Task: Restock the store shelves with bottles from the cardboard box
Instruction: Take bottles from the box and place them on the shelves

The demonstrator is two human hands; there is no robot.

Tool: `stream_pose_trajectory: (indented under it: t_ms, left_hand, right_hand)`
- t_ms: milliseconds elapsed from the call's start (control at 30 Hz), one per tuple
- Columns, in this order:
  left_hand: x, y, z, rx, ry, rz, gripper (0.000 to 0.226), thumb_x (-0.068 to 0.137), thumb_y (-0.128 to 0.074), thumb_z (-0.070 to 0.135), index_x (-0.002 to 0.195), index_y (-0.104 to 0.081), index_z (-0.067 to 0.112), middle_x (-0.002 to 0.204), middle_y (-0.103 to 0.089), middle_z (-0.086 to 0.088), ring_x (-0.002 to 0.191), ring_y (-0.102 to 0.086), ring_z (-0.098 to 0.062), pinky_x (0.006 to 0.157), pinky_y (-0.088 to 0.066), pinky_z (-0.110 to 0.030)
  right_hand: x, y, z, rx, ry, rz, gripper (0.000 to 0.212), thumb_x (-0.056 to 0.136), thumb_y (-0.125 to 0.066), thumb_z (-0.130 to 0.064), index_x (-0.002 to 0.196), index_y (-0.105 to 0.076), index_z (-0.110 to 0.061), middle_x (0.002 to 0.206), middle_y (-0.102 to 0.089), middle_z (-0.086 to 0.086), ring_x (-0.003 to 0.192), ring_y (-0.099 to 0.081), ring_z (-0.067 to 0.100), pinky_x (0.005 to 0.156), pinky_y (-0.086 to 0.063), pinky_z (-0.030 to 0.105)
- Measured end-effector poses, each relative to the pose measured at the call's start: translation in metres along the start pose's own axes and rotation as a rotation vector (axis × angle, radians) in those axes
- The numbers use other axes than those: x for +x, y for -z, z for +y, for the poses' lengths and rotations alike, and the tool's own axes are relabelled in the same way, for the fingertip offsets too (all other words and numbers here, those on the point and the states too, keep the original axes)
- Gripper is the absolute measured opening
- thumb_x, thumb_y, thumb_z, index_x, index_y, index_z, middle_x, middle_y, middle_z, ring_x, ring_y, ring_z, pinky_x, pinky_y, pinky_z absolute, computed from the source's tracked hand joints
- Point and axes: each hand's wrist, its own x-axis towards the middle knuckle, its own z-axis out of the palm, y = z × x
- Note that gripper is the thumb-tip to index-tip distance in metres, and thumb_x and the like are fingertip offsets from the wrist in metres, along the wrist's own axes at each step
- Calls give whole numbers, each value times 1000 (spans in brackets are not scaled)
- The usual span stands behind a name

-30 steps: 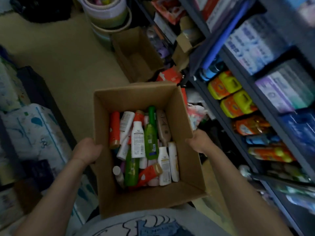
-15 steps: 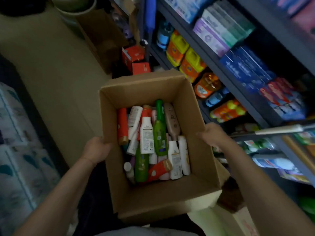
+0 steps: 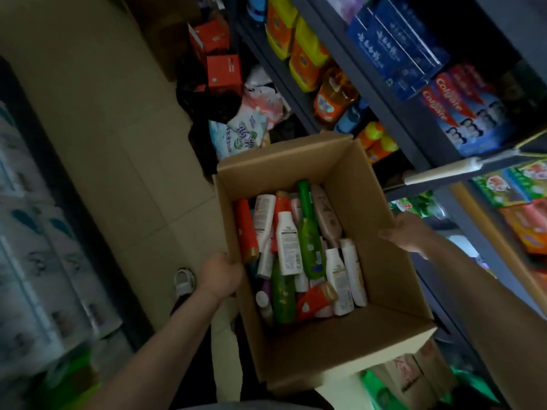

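Head view: you hold the open cardboard box [image 3: 340, 344] in front of you above the floor [image 3: 118, 128], close beside the store shelves [image 3: 414, 137] on your right. Your left hand [image 3: 220, 275] grips the box's left wall, fingers curled over its rim. Your right hand [image 3: 407, 235] presses flat against the right wall from outside, fingers fairly straight. Bottles [image 3: 296, 253] lie jumbled inside the box: red, white and green ones, mostly on their sides. Toothpaste cartons [image 3: 461, 110] and orange detergent packs [image 3: 305, 57] fill the shelves.
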Motion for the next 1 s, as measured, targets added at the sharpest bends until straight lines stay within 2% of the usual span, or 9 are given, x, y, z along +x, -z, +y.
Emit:
stream_pose_trajectory:
  t_ms: [200, 300, 433, 633, 767, 833, 900, 967, 1000]
  left_hand:
    - [-13, -16, 20, -98, 14, 69, 19, 88, -58, 9, 83, -67, -7, 84, -71, -20, 82, -70, -35, 77, -60, -46]
    - [-18, -26, 26, -172, 44, 83, 19, 88, -57, 9, 77, -67, -3, 83, -71, -18, 82, -69, -35, 79, -60, -46]
    - [-9, -33, 35, -262, 86, 63, 18, 83, -57, 19, 71, -63, 7, 80, -71, -16, 81, -70, -34, 81, -60, -45]
    - [2, -32, 44, -252, 22, -16, 27, 76, -59, 27, 73, -69, 2, 69, -73, -15, 69, -73, -34, 73, -62, -49]
    - [16, -35, 26, -188, 23, -41, 35, 71, -57, 38, 78, -70, 6, 75, -73, -14, 72, -72, -34, 73, -62, -51]
    - [6, -28, 32, -148, 2, -49, 46, 72, -59, 52, 84, -70, 9, 79, -74, -12, 70, -72, -31, 71, -62, -49]
    - [-12, -18, 43, -74, -60, -37, 52, 84, -62, 64, 78, -68, 12, 74, -73, -8, 67, -71, -27, 67, -61, -40]
    - [-26, -8, 50, 24, -106, 39, 60, 87, -56, 70, 63, -60, 15, 67, -69, -7, 66, -68, -26, 62, -54, -34]
    - [-29, -3, 51, 50, -131, 85, 61, 90, -54, 68, 59, -55, 15, 64, -67, -8, 65, -67, -28, 62, -52, -36]
  right_hand:
    - [20, 26, -11, -84, 83, 29, 32, 93, -64, -28, 77, -61, -1, 79, -63, 15, 74, -62, 29, 66, -48, 35]
    - [27, 40, -23, -103, 139, 89, 32, 93, -64, -29, 91, -66, 2, 88, -65, 21, 79, -64, 33, 67, -49, 36]
    - [45, 34, -37, -122, 151, 139, 32, 96, -59, -31, 91, -64, 0, 89, -64, 17, 91, -63, 36, 73, -48, 37]
    - [51, 10, -39, -37, 56, 312, 34, 96, -48, -13, 124, -46, 5, 127, -55, 29, 118, -53, 45, 92, -44, 46]
    - [19, -30, -35, -172, 254, 653, 48, 85, -54, -8, 131, -45, 3, 128, -51, 26, 119, -48, 42, 100, -41, 51]
    - [-4, -63, -32, -132, 332, 735, 49, 81, -57, -7, 129, -48, -2, 124, -51, 21, 114, -49, 38, 96, -42, 49]
    - [-28, -96, -25, -23, 348, 588, 33, 85, -55, -7, 118, -56, -6, 112, -55, 16, 103, -53, 32, 87, -47, 45]
    - [-47, -126, -14, 56, 342, 256, 12, 94, -50, -11, 98, -62, -10, 100, -61, 13, 94, -60, 30, 80, -51, 42]
    - [-53, -136, -9, 79, 340, 128, 14, 95, -49, -13, 89, -61, -13, 96, -64, 13, 91, -63, 31, 79, -52, 42]
